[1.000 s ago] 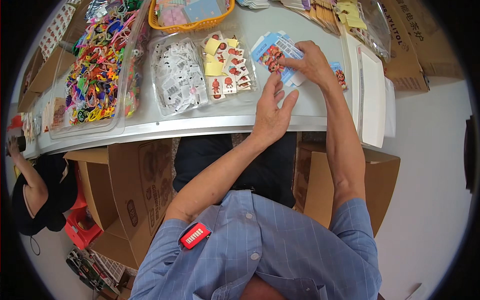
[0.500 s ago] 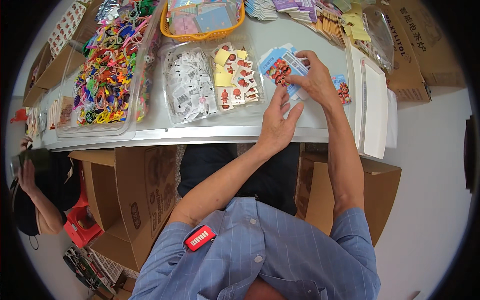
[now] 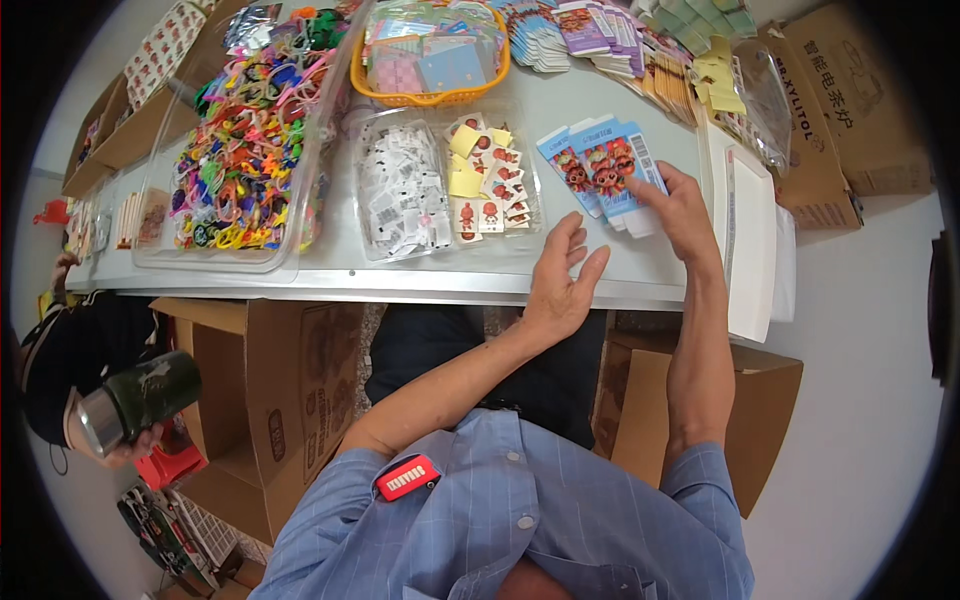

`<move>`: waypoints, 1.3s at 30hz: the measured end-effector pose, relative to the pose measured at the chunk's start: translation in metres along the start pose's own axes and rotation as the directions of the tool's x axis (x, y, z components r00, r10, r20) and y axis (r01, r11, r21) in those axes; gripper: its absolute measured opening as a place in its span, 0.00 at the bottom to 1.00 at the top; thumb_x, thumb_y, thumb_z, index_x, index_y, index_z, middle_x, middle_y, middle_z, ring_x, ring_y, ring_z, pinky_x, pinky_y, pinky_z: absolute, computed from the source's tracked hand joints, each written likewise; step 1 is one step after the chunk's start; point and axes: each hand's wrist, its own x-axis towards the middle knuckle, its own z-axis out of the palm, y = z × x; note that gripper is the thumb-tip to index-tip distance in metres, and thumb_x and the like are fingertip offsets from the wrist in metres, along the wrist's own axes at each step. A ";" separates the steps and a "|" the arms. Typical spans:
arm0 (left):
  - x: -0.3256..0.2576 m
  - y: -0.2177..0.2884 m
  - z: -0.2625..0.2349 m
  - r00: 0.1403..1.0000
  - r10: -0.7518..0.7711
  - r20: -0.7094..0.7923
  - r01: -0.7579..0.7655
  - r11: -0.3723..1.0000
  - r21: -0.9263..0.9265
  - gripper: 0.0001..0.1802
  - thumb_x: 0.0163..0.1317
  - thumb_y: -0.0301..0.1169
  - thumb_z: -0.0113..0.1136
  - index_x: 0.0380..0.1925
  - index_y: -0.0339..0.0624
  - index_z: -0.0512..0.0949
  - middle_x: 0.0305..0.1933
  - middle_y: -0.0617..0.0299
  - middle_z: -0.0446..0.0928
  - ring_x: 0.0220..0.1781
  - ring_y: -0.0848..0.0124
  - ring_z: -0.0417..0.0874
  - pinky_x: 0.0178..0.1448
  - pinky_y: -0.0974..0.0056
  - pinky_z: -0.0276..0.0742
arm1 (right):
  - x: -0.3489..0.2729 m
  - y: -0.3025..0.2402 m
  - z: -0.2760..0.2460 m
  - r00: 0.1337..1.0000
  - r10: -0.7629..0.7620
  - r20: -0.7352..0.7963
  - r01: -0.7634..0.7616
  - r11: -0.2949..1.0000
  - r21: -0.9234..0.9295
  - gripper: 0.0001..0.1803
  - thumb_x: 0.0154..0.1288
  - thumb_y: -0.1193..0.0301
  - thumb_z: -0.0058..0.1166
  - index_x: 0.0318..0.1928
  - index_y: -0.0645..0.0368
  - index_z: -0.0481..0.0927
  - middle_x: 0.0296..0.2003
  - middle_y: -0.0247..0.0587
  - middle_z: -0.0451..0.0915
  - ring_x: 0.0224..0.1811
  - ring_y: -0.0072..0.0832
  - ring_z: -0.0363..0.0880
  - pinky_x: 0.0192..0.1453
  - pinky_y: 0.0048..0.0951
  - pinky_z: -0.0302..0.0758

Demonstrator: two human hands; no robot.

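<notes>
Blue printed cards (image 3: pixel 612 175) with red cartoon figures lie fanned out at the right of the table. My right hand (image 3: pixel 682 212) grips their right side, thumb on top of the front card and the other fingers mostly hidden. White card edges show beneath the front one. My left hand (image 3: pixel 563 280) is held open and empty just left of and nearer than the cards, fingers apart, near the table's front edge. Left of it, a clear plastic tray (image 3: pixel 530 215) has small white packets (image 3: pixel 402 185) on one side and cartoon stickers (image 3: pixel 490 216) with yellow notes on the other.
A large clear bin (image 3: pixel 285 262) of colourful bands stands at left, a yellow basket (image 3: pixel 430 98) of packets behind. Card stacks (image 3: pixel 535 38) line the back. A white box (image 3: pixel 750 250) borders the right. Cardboard boxes (image 3: pixel 275 390) flank my legs. Another person's hand holds a green flask (image 3: pixel 150 395).
My right hand has moved right and slightly nearer, and the cards are now spread in a fan. My left hand has drawn slightly away from them. The other person's flask has come down.
</notes>
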 end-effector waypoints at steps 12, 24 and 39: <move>0.018 -0.012 0.003 0.995 -0.091 0.030 0.094 0.992 -0.086 0.46 0.71 0.40 0.60 0.76 0.29 0.46 0.78 0.39 0.53 0.71 0.52 0.71 0.62 0.58 0.80 | 0.042 0.032 0.030 0.986 -0.167 -0.014 0.151 0.919 -0.365 0.23 0.61 0.61 0.70 0.44 0.70 0.79 0.40 0.47 0.80 0.40 0.32 0.76 0.47 0.34 0.74; 0.017 -0.011 -0.003 0.994 -0.085 0.062 0.089 0.994 -0.070 0.46 0.73 0.43 0.58 0.77 0.29 0.44 0.79 0.40 0.51 0.72 0.52 0.71 0.64 0.57 0.78 | 0.018 -0.017 0.034 0.979 -0.055 0.196 0.062 0.998 -0.028 0.17 0.64 0.70 0.64 0.49 0.65 0.77 0.42 0.41 0.83 0.41 0.25 0.80 0.48 0.29 0.77; 0.007 -0.001 -0.009 0.991 -0.066 0.116 0.074 0.995 -0.071 0.20 0.72 0.29 0.60 0.59 0.29 0.71 0.48 0.55 0.79 0.48 0.74 0.81 0.53 0.68 0.79 | 0.007 -0.032 0.061 0.809 -0.572 -0.137 0.300 0.602 -0.740 0.23 0.64 0.71 0.60 0.61 0.50 0.78 0.51 0.46 0.80 0.55 0.47 0.77 0.58 0.43 0.76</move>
